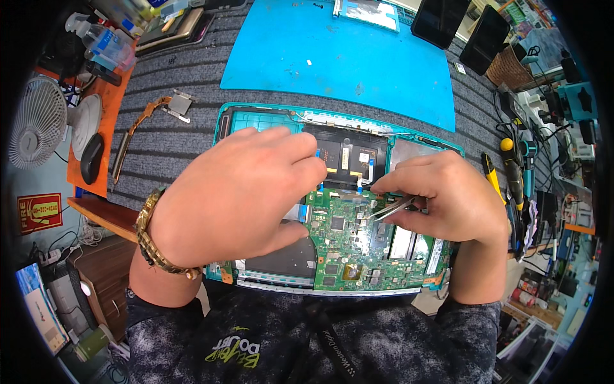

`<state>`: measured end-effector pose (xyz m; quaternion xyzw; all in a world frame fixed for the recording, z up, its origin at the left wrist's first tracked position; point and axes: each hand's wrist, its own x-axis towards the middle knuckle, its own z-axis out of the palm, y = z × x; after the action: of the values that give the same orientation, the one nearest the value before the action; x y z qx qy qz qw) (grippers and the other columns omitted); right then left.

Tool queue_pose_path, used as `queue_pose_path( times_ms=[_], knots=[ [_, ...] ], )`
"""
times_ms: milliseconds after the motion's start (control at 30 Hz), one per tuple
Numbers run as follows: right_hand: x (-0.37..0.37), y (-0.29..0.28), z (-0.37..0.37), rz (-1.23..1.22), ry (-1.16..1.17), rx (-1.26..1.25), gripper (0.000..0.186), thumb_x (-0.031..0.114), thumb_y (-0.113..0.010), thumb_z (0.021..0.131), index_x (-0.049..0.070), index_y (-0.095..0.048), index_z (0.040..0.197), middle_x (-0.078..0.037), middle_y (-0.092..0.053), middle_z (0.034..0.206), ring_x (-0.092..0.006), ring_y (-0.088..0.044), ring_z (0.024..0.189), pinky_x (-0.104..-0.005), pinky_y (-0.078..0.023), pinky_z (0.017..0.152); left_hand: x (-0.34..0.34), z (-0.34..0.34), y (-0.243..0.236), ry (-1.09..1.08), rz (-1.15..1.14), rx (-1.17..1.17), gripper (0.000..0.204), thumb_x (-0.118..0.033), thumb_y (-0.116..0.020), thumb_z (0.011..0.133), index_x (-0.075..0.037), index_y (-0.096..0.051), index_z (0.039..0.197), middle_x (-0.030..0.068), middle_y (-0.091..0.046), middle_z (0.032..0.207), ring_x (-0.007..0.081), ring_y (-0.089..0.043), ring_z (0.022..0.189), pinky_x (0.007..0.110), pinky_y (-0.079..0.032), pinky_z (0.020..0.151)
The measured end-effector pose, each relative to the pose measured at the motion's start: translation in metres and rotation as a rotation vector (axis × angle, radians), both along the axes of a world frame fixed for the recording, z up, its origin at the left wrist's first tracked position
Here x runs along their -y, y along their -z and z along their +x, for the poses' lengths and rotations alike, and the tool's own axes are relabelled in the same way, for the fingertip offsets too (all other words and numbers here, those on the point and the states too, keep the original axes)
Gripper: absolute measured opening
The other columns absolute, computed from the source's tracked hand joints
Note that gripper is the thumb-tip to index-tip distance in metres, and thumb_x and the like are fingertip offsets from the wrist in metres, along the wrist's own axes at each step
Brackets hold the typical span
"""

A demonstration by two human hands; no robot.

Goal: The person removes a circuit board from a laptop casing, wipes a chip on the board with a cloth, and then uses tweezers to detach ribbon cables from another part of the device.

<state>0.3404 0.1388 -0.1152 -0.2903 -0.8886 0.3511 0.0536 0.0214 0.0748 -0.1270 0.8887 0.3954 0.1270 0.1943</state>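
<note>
An opened teal laptop chassis (pixel 224 121) lies before me, with a green circuit board (pixel 339 249) and a black touchpad back (pixel 342 144) carrying thin ribbon cables. My left hand (pixel 236 192) covers the chassis's left part, its fingers curled beside a blue-tabbed cable at the board's upper left edge; what they hold, if anything, is hidden. My right hand (pixel 441 198) grips metal tweezers (pixel 398 207) over the board's upper right area, index finger reaching to the board's top edge.
A blue mat (pixel 332 70) lies behind the chassis with two dark phones at its corner. A copper heatsink (pixel 179 104), fan (pixel 39 121) and mouse (pixel 94 159) are left. Screwdrivers (pixel 508 157) and a yellow cutter (pixel 492 173) lie right. A ribbed grey mat (pixel 169 77) covers the bench.
</note>
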Motion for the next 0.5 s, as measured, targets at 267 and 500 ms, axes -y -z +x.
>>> queue_pose_path(
  times_ms=[267,500],
  knots=[
    [-0.0007,-0.0014,-0.001,-0.01,0.009,-0.036,0.037,0.007,-0.099,0.079,0.005,-0.084,0.113,-0.014,-0.077,0.089,-0.0352,-0.078,0.077,-0.0469,-0.06,0.069,0.0007,-0.0021,-0.005,-0.003,-0.018,0.01,0.06,-0.024,-0.105,0.071,-0.009,-0.073,0.119,0.0099,-0.067,0.112,0.0384,-0.071,0.11,0.051,-0.056,0.092],
    [0.0022,-0.0009,0.0016,-0.041,0.014,-0.073,0.031,0.006,-0.096,0.081,0.005,-0.086,0.11,-0.013,-0.077,0.085,-0.0326,-0.077,0.073,-0.0451,-0.059,0.066,0.0039,-0.0011,-0.0065,-0.005,-0.023,0.025,0.06,-0.023,-0.104,0.07,-0.009,-0.073,0.119,0.0103,-0.069,0.109,0.0389,-0.071,0.108,0.051,-0.057,0.092]
  ],
)
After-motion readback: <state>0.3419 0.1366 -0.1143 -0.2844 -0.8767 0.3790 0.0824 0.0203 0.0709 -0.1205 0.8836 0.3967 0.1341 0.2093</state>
